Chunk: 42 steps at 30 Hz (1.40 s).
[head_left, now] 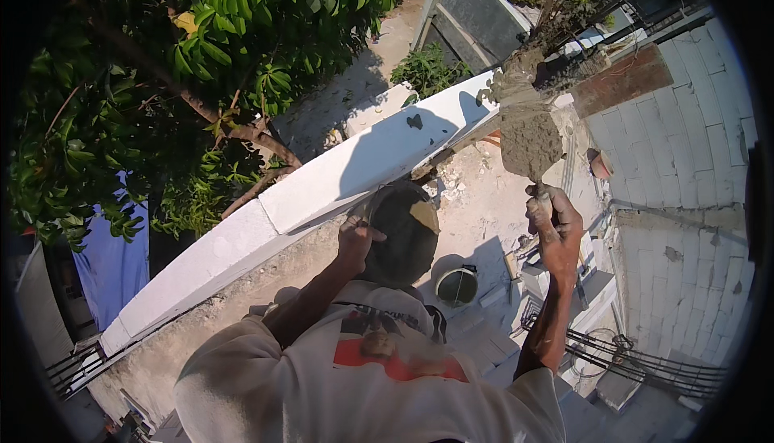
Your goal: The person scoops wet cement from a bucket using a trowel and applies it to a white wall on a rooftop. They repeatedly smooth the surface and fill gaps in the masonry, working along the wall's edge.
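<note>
My right hand (554, 216) is closed round the handle of a trowel (534, 145), its blade coated with wet grey mortar. Just beyond the blade, more mortar (516, 88) lies in a rough heap at the far end of the wall. On the near side of the wall, my left hand (356, 241) grips the rim of a dark bucket (401, 237) in front of my body. The bucket's inside is mostly in shadow. A white block wall (355, 161) runs diagonally past both hands, with a small dark splat on its top.
Leafy tree branches (234, 32) crowd the wall's far left side. A second bucket (456, 286) stands lower down among pale blocks. Dark rods or cables (645, 366) cross the lower right. At right rises another block wall (685, 128); a blue cloth (117, 257) hangs at left.
</note>
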### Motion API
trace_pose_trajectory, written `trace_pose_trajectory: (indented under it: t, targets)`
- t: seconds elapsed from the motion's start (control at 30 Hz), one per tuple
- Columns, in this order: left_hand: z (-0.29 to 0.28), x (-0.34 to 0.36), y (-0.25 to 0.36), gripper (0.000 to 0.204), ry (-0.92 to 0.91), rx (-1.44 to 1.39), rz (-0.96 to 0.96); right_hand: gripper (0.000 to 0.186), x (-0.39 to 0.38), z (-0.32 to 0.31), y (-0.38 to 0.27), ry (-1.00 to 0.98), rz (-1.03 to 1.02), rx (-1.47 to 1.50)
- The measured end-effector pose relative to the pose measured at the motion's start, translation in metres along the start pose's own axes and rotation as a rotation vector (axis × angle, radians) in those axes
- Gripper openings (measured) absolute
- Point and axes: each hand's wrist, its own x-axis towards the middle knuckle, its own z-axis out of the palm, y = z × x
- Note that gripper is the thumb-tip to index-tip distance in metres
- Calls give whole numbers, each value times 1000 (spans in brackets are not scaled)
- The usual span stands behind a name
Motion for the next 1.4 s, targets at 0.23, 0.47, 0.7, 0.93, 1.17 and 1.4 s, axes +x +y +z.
trace_pose_trajectory:
  t: [0.23,0.47,0.7,0.93,1.17,1.4]
  targets:
    - [75,-25,49,28,-21,511,139,23,-110,84,154,-214,15,-1024]
    - [95,1,38,47,-403,544,330,29,-115,95,210,-303,200,-659]
    - [116,-25,72,27,-497,337,116,21,-134,98,210,-246,167,-205]
    - [109,-33,58,29,-418,129,83,29,-147,110,172,-161,264,-45]
    - [92,-54,72,28,-297,-138,-72,18,-142,86,114,-287,260,25]
    - [55,-60,61,18,-29,-166,-25,23,-115,44,52,-341,265,-40]
